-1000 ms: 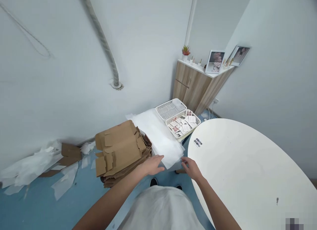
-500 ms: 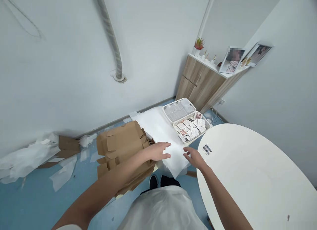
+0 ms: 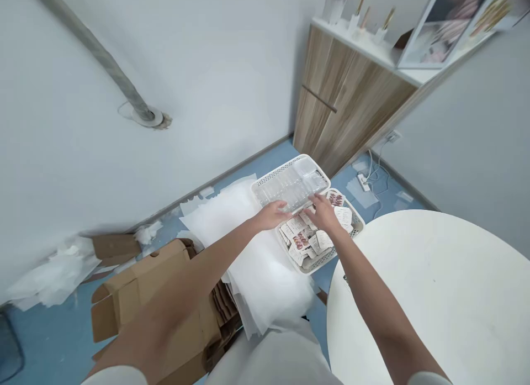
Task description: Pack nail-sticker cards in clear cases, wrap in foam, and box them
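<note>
A white mesh basket [image 3: 276,170] holds clear plastic boxes [image 3: 285,185], several of them laid side by side. Beside it, nearer to me, stands a second white basket [image 3: 327,259] full of white printed cards [image 3: 296,226], some showing rows of dark red oval pieces. My left hand [image 3: 271,215] is at the near left edge of the box basket, fingers apart and nothing held. Over the border between both baskets is my right hand [image 3: 323,212], its fingers spread and reaching toward the boxes. Whether either hand touches a box, I cannot tell.
White foam sheets [image 3: 265,285] are stacked under my arms. Flattened brown cardboard boxes [image 3: 153,296] lie to the left. A round white table [image 3: 426,285] is at the right. Behind the baskets stands a wooden cabinet [image 3: 343,92]; a power strip [image 3: 363,182] lies on the floor.
Both hands have moved forward from above the foam sheets to the baskets. The view has come closer to the baskets and cabinet.
</note>
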`<move>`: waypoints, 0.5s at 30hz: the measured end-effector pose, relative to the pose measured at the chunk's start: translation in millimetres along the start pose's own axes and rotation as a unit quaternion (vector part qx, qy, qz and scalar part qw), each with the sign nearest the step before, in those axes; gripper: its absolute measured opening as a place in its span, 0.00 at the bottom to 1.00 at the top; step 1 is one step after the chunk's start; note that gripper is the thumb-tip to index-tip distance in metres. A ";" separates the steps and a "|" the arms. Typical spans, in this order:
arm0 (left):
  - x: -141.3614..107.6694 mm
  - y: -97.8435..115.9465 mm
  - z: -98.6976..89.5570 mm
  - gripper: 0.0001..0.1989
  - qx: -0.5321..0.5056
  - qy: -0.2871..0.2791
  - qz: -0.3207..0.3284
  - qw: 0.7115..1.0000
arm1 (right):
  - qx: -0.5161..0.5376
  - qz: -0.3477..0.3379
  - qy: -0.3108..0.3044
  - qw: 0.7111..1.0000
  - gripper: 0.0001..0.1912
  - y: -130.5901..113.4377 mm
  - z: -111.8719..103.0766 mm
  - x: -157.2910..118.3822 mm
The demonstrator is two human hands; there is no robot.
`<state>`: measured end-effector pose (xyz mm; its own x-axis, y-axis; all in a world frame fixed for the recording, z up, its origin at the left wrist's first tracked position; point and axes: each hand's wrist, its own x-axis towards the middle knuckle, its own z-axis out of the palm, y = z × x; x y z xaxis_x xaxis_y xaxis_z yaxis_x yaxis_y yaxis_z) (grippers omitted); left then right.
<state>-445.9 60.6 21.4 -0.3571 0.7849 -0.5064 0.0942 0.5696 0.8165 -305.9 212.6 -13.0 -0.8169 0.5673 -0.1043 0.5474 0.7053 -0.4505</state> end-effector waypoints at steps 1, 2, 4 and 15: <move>15.2 4.1 1.4 0.32 -0.030 0.021 -0.014 0.999 | 0.007 0.008 0.008 1.000 0.26 4.9 0.3 15.9; 29.0 7.6 2.6 0.32 -0.063 0.036 -0.032 0.997 | 0.016 0.015 0.019 1.000 0.27 9.4 0.8 31.6; 52.9 13.1 3.8 0.33 -0.139 0.047 -0.051 0.988 | 0.037 0.018 0.039 0.998 0.27 17.2 2.5 61.0; 129.0 17.5 18.8 0.34 -0.296 0.039 -0.033 0.954 | 0.055 0.053 0.053 0.996 0.26 26.8 17.6 114.2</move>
<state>-472.8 176.4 -34.8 -0.4153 0.7180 -0.5585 -0.4631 0.3616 0.8092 -387.7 288.8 -52.6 -0.7293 0.6811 -0.0650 0.6008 0.5920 -0.5371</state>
